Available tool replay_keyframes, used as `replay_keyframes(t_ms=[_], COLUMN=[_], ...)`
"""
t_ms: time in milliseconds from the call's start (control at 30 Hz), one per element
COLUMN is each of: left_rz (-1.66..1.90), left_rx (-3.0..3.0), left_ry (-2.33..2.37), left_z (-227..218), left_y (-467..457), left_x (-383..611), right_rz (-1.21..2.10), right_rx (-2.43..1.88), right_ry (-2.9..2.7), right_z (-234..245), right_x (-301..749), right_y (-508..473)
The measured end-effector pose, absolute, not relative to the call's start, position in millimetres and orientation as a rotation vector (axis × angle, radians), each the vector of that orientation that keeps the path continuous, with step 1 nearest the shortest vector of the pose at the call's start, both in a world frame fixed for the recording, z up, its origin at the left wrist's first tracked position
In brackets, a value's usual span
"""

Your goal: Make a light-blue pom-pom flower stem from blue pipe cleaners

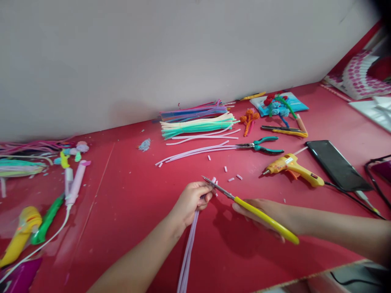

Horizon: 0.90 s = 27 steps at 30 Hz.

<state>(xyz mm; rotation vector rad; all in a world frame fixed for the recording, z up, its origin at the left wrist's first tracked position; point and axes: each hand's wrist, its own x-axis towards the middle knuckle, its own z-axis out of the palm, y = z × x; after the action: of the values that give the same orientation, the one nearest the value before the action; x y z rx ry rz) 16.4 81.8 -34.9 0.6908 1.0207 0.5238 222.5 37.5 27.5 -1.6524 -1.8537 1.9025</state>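
My left hand is closed around a few lilac pipe cleaners, whose long ends trail down toward the front of the table. Their short tips stick out past my fingers, where the blades of a pair of yellow-handled scissors meet them. My right hand grips the scissors' handles, partly hidden beneath them. Short cut bits of lilac pipe cleaner lie scattered just beyond the blades. Farther back, more lilac pipe cleaners rest by teal-handled pliers.
Bundled pipe cleaners lie along the wall. To the right are a yellow glue gun, a black phone with a cable, and finished pipe-cleaner flowers. On the left sit a pink-and-white corded tool and a green-handled tool.
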Motion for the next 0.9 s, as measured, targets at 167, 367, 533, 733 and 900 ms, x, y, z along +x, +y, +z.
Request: replay_keyframes(t_ms=[167, 367, 533, 733, 900], left_rz=[0.532, 0.535, 0.531, 0.524, 0.464], left_rx=[0.675, 0.674, 0.678, 0.698, 0.866], left_ry=[1.03, 1.034, 1.034, 1.043, 1.038], left_z=[-34.3, -35.4, -38.2, -35.6, -24.6], left_y=[81.7, 83.8, 83.6, 82.2, 74.0], left_x=[16.1, 14.8, 14.3, 12.4, 14.7], right_rz=[1.761, 1.87, 1.816, 1.918, 1.848], right_rx=[-1.626, -1.694, -1.676, -1.869, -1.769], right_ry=[-2.07, -1.92, -1.884, -1.583, -1.54], right_z=[27.9, 22.9, 19.0, 9.7, 10.6], right_x=[218.2, 214.6, 214.7, 213.5, 214.8], right_y=[38.9, 38.8, 35.5, 32.5, 49.1])
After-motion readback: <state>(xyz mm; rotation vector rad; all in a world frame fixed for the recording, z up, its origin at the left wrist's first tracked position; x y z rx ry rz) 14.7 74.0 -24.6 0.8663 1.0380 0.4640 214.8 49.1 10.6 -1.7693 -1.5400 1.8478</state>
